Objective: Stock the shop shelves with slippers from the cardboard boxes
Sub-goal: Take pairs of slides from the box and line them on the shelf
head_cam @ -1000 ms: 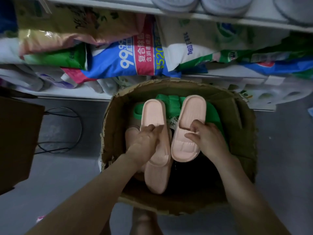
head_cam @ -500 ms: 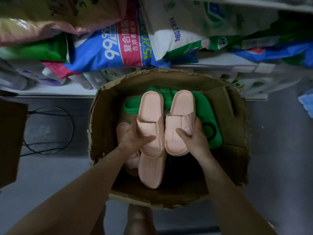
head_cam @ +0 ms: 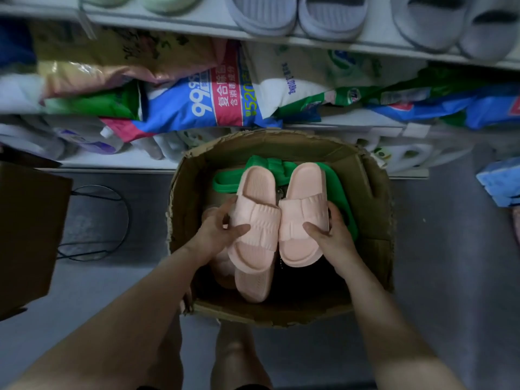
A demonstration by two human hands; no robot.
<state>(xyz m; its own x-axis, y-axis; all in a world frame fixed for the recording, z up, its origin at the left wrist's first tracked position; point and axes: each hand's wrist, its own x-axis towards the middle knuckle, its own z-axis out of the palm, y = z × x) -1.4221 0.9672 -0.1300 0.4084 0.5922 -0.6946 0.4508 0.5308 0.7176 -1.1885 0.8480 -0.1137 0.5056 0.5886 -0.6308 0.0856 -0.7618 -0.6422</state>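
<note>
Pink slippers [head_cam: 278, 218] hide cardboard box's [head_cam: 374, 192] dim bottom

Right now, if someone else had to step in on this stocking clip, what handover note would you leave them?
Left hand: holds one pink slipper, thumb across its strap.
Right hand: holds the matching pink slipper, fingers round its outer edge.
Both slippers are strap-up, side by side, above the open cardboard box.
In the box: green slippers under the pair and more pink slippers below the left hand.
Done: the top shelf already carries grey slippers and pale green ones.
Left: shelve this pair, then empty the box.
</note>
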